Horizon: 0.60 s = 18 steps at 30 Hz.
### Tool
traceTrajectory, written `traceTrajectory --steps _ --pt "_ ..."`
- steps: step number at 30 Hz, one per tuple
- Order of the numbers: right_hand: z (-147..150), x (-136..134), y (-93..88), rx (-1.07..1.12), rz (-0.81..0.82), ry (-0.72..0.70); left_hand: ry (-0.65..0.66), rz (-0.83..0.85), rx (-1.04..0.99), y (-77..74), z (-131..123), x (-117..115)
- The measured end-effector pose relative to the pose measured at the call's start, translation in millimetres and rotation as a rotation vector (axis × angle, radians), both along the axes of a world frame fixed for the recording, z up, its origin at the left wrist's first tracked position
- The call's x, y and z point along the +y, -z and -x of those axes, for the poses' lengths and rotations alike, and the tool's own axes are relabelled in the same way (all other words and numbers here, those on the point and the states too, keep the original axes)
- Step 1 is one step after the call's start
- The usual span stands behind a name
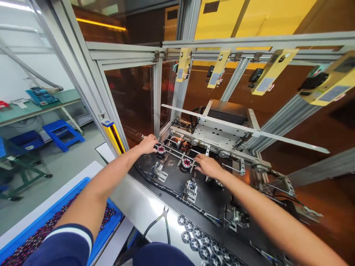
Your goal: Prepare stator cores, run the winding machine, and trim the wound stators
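Both my arms reach into a machine enclosure over a black base plate (177,181). My left hand (148,143) rests on a round red-and-silver part (161,150) seated in the left fixture, fingers curled over its edge. My right hand (206,165) lies just right of a second round red-and-silver part (186,163) in the middle fixture, fingertips touching its rim. Whether either hand actually grips its part I cannot make out.
Silver clamps (190,187) stand nearer me on the plate. Black pliers (161,220) lie on the steel ledge beside a row of several round silver parts (198,236). A blue bin (91,236) of dark parts sits at lower left. Aluminium frame posts (157,99) surround the opening.
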State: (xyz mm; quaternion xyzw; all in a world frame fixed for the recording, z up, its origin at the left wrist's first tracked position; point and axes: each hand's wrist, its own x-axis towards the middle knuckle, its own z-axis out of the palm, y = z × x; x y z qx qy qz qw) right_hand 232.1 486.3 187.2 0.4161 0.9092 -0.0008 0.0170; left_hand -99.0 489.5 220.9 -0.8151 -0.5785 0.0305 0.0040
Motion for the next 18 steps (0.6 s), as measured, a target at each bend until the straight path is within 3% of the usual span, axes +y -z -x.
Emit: traceTrajectory --steps 4,6,11,18 --pt "22 11 44.0 0.076 0.075 -0.035 0.04 0.071 -0.026 53.0 -18 28" --pt "22 14 57.6 0.12 0.113 -0.038 0.056 0.105 -0.032 70.8 -17 36" --pt "18 20 65.1 0.17 0.171 -0.026 0.079 0.159 -0.058 86.2 -9 53" --pt "18 19 59.3 -0.07 0.158 -0.053 0.001 0.161 -0.356 109.2 -17 58"
